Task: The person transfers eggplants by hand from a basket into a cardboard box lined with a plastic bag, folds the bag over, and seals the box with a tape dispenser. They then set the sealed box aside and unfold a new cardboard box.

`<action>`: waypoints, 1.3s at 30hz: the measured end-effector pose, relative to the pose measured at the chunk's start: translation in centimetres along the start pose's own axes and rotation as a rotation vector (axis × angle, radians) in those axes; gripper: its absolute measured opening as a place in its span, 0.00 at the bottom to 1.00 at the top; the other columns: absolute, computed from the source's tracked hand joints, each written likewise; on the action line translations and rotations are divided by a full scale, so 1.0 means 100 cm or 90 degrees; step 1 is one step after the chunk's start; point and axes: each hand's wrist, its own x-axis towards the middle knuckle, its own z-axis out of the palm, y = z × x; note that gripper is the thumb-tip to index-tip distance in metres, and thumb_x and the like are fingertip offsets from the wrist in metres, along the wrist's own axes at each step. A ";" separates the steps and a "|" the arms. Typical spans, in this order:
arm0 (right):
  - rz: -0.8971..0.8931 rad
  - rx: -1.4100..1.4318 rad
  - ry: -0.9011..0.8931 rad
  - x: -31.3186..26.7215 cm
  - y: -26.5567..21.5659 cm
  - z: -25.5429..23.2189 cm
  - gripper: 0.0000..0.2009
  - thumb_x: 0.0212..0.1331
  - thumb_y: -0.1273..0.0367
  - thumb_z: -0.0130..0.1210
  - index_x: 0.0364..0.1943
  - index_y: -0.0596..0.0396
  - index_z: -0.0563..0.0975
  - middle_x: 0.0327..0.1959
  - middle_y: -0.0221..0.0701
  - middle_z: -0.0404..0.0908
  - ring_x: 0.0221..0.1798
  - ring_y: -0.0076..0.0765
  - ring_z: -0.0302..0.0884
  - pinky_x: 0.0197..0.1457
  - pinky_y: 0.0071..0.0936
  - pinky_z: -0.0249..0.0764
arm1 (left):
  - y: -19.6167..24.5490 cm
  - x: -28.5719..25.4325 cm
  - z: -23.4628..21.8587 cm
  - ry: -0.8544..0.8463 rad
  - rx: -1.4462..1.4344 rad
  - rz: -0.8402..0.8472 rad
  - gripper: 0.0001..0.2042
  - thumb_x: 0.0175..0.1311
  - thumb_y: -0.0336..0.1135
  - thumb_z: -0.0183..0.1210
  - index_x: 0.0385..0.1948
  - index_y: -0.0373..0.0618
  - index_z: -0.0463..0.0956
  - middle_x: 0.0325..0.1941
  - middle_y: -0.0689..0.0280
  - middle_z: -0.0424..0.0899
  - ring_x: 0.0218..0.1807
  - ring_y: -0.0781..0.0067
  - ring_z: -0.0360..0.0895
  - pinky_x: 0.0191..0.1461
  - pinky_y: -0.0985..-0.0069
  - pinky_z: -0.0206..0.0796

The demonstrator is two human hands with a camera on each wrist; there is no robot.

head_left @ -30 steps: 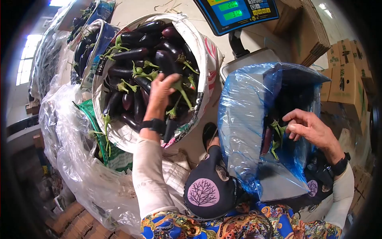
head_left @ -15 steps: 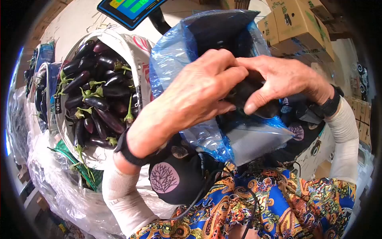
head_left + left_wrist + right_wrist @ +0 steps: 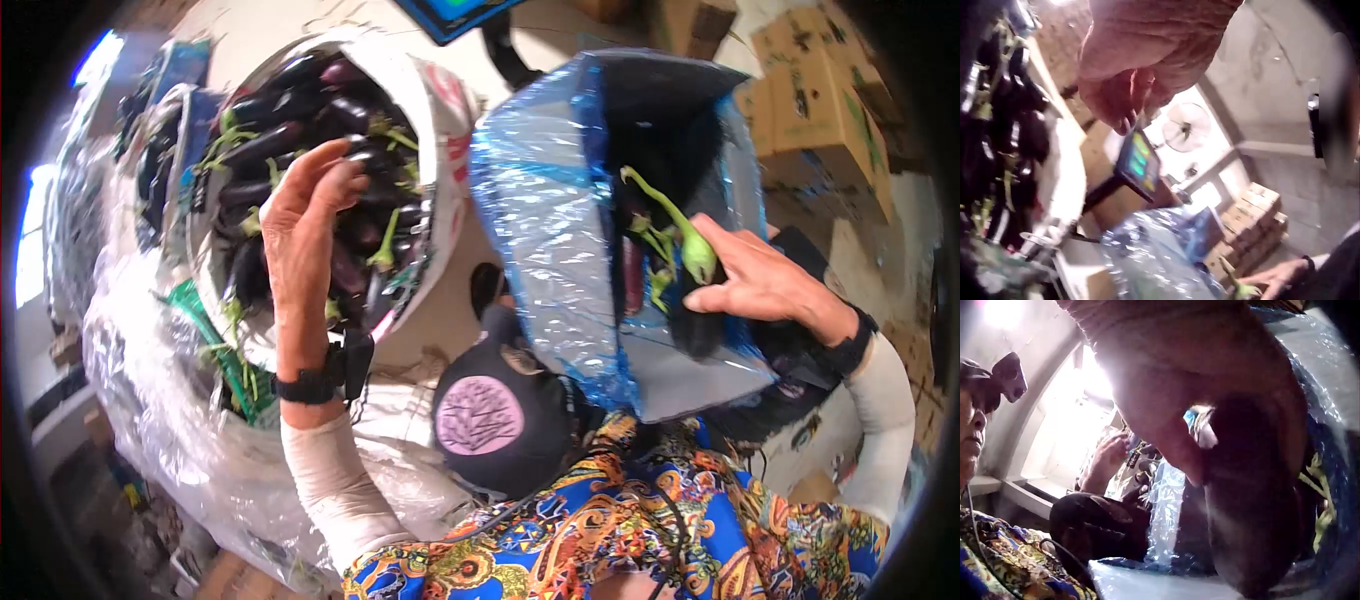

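Observation:
My right hand (image 3: 760,275) grips a dark eggplant (image 3: 697,328) by its side, thumb and fingers round it, over a box lined with blue plastic (image 3: 545,200). The long green stem points up and away from me. In the right wrist view the eggplant (image 3: 1250,512) hangs large and dark below the palm. More eggplants (image 3: 633,272) lie inside the box. Over the round white basket (image 3: 440,115), which is heaped with eggplants (image 3: 265,150), is my left hand (image 3: 308,235), its fingers loosely bent with nothing between them.
A scale display (image 3: 460,12) stands behind the box at the top edge. Stacked cardboard cartons (image 3: 815,120) are at the right. Clear plastic sheeting (image 3: 160,350) and a green bag (image 3: 240,370) lie left of the basket. My knee (image 3: 485,420) is between basket and box.
My left hand went from the basket, where it held an eggplant, to the box, met my right hand, then returned over the basket. The right hand now holds the eggplant.

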 end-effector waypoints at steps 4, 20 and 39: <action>0.032 -0.226 0.037 0.036 0.029 0.014 0.28 0.48 0.63 0.63 0.47 0.66 0.63 0.43 0.61 0.75 0.50 0.69 0.72 0.53 0.51 0.68 | -0.109 0.022 -0.083 0.226 0.125 0.019 0.10 0.66 0.30 0.57 0.45 0.39 0.81 0.40 0.64 0.86 0.41 0.77 0.82 0.44 0.80 0.72; 0.000 -0.362 0.057 0.094 0.091 0.033 0.28 0.48 0.60 0.70 0.48 0.63 0.69 0.40 0.49 0.76 0.45 0.60 0.76 0.48 0.48 0.73 | -0.133 0.103 -0.051 -0.221 1.001 -0.023 0.25 0.41 0.38 0.74 0.47 0.49 0.79 0.50 0.53 0.75 0.56 0.46 0.73 0.55 0.52 0.68; -0.202 -0.590 0.076 0.095 0.084 0.019 0.14 0.37 0.60 0.71 0.25 0.55 0.84 0.26 0.39 0.84 0.34 0.48 0.84 0.33 0.41 0.78 | 0.143 0.027 0.065 -0.541 0.379 0.269 0.28 0.42 0.28 0.70 0.52 0.40 0.77 0.48 0.60 0.81 0.49 0.64 0.81 0.52 0.70 0.75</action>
